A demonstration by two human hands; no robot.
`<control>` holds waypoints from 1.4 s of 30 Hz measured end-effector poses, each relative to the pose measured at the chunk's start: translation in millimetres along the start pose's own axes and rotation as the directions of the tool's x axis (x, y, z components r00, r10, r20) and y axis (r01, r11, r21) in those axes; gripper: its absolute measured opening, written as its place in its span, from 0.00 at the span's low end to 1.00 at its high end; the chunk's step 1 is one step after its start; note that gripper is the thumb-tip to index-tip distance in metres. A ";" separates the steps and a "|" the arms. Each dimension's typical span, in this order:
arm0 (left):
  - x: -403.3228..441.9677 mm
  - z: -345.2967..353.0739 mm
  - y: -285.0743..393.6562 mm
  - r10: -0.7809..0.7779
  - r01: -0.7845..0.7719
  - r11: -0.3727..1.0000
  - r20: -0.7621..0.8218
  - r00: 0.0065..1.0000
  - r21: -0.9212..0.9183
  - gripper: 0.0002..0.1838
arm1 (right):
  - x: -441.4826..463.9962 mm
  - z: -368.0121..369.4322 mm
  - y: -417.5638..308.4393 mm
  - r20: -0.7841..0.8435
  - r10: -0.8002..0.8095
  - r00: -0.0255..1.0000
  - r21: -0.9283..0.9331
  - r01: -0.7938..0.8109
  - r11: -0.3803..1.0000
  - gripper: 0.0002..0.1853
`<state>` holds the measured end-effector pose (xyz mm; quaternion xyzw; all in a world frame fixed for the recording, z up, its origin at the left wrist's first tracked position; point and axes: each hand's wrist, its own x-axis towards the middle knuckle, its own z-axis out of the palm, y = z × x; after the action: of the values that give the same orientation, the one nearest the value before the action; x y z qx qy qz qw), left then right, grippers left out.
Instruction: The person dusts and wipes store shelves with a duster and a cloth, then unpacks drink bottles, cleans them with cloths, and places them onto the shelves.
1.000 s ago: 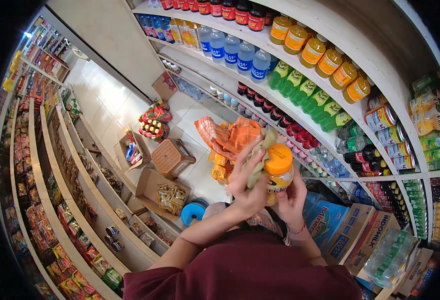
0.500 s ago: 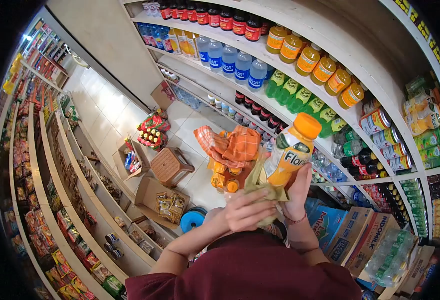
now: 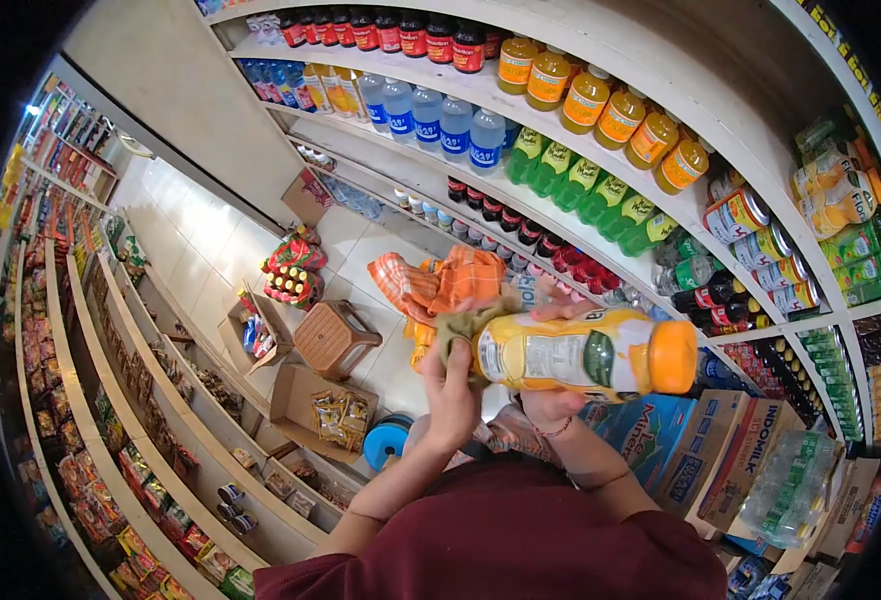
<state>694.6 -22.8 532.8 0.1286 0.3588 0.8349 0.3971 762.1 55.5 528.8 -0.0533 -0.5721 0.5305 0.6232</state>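
An orange-capped juice bottle [image 3: 571, 352] lies nearly sideways in front of me, its cap pointing right. My right hand [image 3: 558, 402] is wrapped round it, with part of the fingers behind the bottle. At the bottle's base, my left hand [image 3: 451, 388] grips an olive-green cloth [image 3: 464, 325] and presses it against the bottom. Just beyond, an orange checked cloth [image 3: 451, 278] lies over more orange-capped bottles, which are mostly covered.
Shelves of drinks stand ahead and to the right, with green bottles [image 3: 581, 190] nearest. A brown stool [image 3: 336, 338], an open carton [image 3: 306, 395] and a blue round object [image 3: 388, 440] are on the floor. Snack shelves run along the left; cartons [image 3: 706, 450] stand at right.
The juice bottle has tipped from upright to nearly horizontal, cap now to the right. My left hand has moved the olive-green cloth up to its base. The view has shifted slightly.
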 end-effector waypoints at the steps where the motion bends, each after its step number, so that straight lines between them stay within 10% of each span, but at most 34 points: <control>1: -0.5 5.7 -2.2 -0.031 0.032 0.999 0.033 0.999 -0.022 0.19 | 1.8 -2.9 -2.3 0.070 -0.003 0.998 -0.057 0.007 0.998 0.37; 5: 2.7 13.1 10.0 -0.243 0.249 0.959 -0.057 0.968 0.136 0.22 | 13.5 -17.7 -24.0 0.124 0.084 0.989 -0.397 -0.028 0.918 0.31; 8: 1.0 6.1 22.1 -0.240 0.237 0.927 -0.028 0.970 0.290 0.22 | 15.2 -27.2 -7.8 -0.100 0.083 0.992 -0.249 -0.105 0.963 0.33; 10: 8.6 8.3 28.4 0.004 0.009 0.905 -0.029 1.000 0.426 0.26 | 13.8 -46.9 -15.4 -0.130 0.263 0.956 -0.115 -0.278 0.954 0.38; 14: 38.4 51.0 19.4 0.332 -0.322 0.943 0.245 0.911 -0.081 0.30 | 19.9 -68.0 -28.9 0.167 0.514 0.841 0.068 -0.530 0.845 0.46; 20: 44.2 95.9 16.0 0.189 -0.575 0.606 0.603 0.775 0.549 0.30 | 6.1 -58.6 -46.9 0.092 0.661 0.744 0.287 -0.656 0.698 0.36; 25: 49.0 95.4 1.1 0.378 -0.870 0.329 0.793 0.478 0.367 0.26 | 12.5 -68.9 -48.9 0.052 0.537 0.842 0.199 -0.535 0.821 0.26; 28: 40.6 87.7 6.4 0.215 -0.960 0.095 0.936 0.278 0.263 0.22 | 24.0 -65.9 -59.3 0.010 0.547 0.837 0.322 -0.521 0.791 0.25; 33: 22.4 41.4 -9.2 0.127 -0.989 0.115 0.986 0.105 0.090 0.18 | 47.3 -78.3 -45.1 -0.119 0.600 0.791 0.368 -0.526 0.767 0.41; 35: 9.7 7.3 -30.2 0.248 -0.767 0.570 0.828 0.503 0.295 0.22 | 58.5 -78.2 -50.4 -0.157 0.586 0.795 0.527 -0.434 0.730 0.41; 37: -9.5 -6.1 -45.2 -0.205 0.151 0.967 0.276 0.939 0.206 0.27 | 68.5 -80.5 -56.2 -0.149 0.565 0.811 0.575 -0.394 0.717 0.43; 40: 2.6 43.7 -34.4 -0.493 0.481 0.870 0.172 0.853 0.106 0.33 | 62.2 -83.3 -43.3 0.072 0.277 0.958 0.608 -0.262 0.749 0.33; 42: 7.5 67.2 -26.3 -0.605 0.610 0.791 0.198 0.771 0.040 0.28 | 53.0 -73.6 -45.8 -0.107 0.256 0.961 0.243 -0.224 0.944 0.40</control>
<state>738.3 27.5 561.5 0.0838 0.3279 0.6493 0.6810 834.7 113.8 569.4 -0.0868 -0.4526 0.6598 0.5935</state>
